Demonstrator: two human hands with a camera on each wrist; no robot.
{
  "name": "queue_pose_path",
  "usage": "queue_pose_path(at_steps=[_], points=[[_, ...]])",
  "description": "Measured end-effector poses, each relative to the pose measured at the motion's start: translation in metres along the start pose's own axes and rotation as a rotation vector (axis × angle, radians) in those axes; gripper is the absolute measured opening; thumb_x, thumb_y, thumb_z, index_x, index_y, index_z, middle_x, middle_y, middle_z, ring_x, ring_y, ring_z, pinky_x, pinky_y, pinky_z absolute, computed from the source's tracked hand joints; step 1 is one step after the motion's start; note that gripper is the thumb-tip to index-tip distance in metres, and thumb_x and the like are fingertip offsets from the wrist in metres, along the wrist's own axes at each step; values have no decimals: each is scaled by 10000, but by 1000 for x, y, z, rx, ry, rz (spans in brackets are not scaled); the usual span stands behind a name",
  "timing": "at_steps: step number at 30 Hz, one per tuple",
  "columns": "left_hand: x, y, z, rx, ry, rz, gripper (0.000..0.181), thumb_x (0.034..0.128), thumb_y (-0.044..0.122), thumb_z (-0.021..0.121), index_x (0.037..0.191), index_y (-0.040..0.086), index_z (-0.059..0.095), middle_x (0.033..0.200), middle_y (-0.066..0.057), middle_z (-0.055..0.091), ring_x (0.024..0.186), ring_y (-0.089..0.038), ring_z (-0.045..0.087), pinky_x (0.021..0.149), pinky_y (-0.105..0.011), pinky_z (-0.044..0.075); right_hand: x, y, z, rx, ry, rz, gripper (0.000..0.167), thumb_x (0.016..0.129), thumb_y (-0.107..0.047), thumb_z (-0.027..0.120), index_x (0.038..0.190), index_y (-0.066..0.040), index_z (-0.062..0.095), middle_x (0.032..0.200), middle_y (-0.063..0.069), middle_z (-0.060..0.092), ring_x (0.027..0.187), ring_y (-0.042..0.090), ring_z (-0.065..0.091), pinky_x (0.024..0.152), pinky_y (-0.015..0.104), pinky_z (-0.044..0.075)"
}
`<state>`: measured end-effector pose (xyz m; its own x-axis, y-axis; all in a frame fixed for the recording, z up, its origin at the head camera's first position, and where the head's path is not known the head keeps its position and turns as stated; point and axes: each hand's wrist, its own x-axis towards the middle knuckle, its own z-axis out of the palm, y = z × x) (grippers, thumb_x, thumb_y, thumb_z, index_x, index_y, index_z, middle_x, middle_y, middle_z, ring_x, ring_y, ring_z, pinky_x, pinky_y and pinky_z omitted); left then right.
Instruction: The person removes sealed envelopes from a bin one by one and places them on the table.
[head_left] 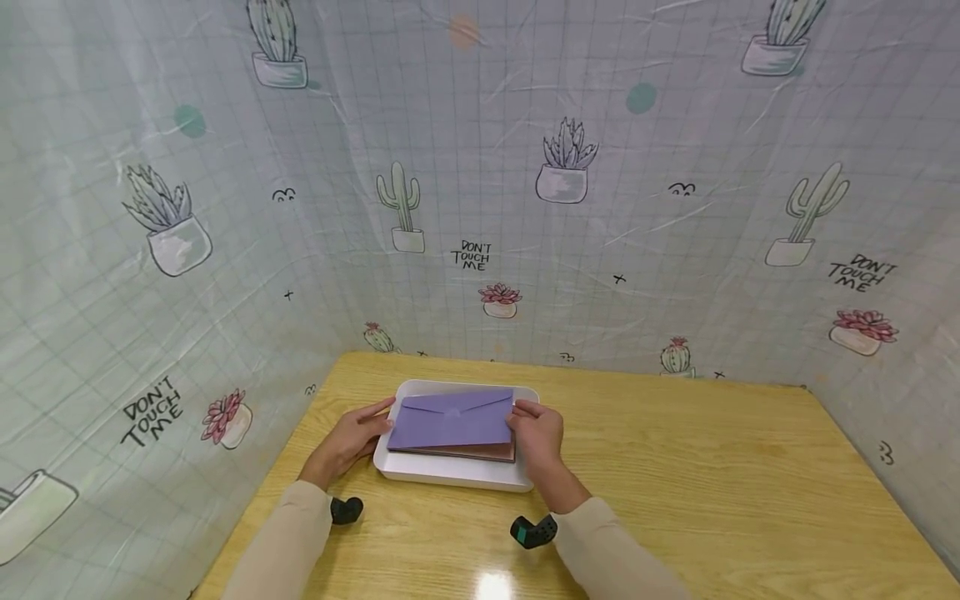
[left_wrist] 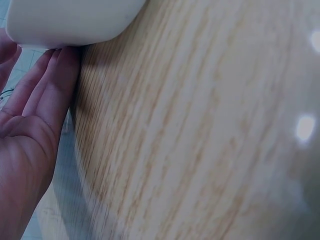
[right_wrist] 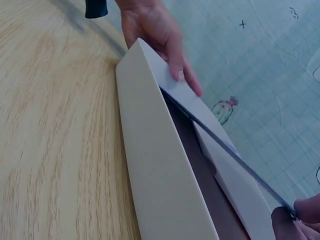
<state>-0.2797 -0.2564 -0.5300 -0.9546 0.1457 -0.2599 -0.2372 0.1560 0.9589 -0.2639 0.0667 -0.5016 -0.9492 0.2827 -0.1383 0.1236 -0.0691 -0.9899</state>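
Observation:
A purple envelope [head_left: 450, 425] lies tilted in a shallow white tray [head_left: 457, 477], its flap side up. Beneath it shows a flat reddish-brown item [head_left: 491, 451]; the envelope hides most of it, so its kind is unclear. My right hand [head_left: 538, 432] pinches the envelope's right edge between thumb and fingers. In the right wrist view, the envelope's thin edge [right_wrist: 240, 161] rises from the tray toward those fingertips. At the tray's left end, my left hand [head_left: 348, 442] holds the wall, thumb at the rim. The left wrist view has its fingers [left_wrist: 55, 90] against the tray's outside.
The tray stands on a wood-grain table [head_left: 675, 467], near its left side. A cloth printed with cacti [head_left: 562, 250] hangs behind and along both sides. Black wrist devices [head_left: 534, 532] sit at both sleeve cuffs.

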Motion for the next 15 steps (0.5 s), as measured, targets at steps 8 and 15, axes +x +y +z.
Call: queue_pose_path(at_steps=[8,15], points=[[-2,-1,2,-2,-29,18,586,1086,148,555,1637,193,361,1677,-218,326,1518,-397,405,1160,-458,496,2,2,-1,-127,-19,63,238,914,-45,741,1137,31,777,1254,233,719,1167,337,697,1003,461,599],[-1,0,-1,1,-16,2,592,1078,163,574,1634,202,374,1673,-205,345,1531,-373,395,1208,-505,428,6,-5,-4,-142,-73,120,181,915,-32,759,1084,28,779,1086,169,701,844,194,625,648,240,518]])
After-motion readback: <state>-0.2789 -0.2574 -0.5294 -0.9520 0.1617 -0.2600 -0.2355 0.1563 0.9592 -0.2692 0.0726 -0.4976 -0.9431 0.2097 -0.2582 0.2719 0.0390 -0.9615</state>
